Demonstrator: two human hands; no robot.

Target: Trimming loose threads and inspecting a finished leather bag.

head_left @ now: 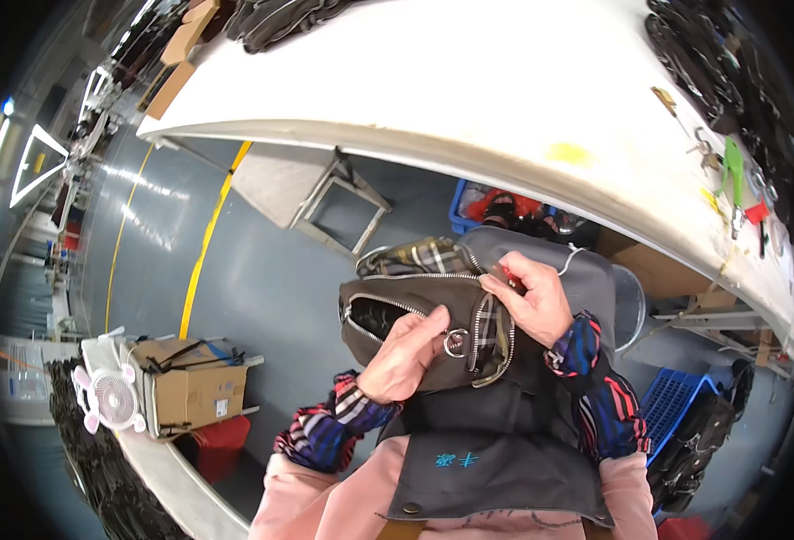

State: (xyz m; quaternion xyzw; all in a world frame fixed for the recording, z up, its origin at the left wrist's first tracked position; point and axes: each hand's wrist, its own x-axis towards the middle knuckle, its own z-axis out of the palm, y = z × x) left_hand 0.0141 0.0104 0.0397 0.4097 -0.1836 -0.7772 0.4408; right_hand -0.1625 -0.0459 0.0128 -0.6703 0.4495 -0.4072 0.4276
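Observation:
A dark brown bag (388, 297) with plaid fabric parts and several silver zippers rests over my lap. Its front zipper is partly undone, leaving a dark gap at the left. My left hand (406, 353) grips the front of the bag, fingers curled against the cloth beside a metal ring (455, 342). On the bag's right side, my right hand (537, 299) pinches the edge near a zipper. A small red thing (510, 277) shows between the right thumb and fingers; its kind is mostly hidden.
A white table (397, 81) runs ahead, with dark bags (699, 67) and a green-handled tool (732, 171) at its right. Under it stand a blue crate (458, 209) and a stool (343, 216). A white fan (113, 399) stands left, beside a cardboard box (197, 391).

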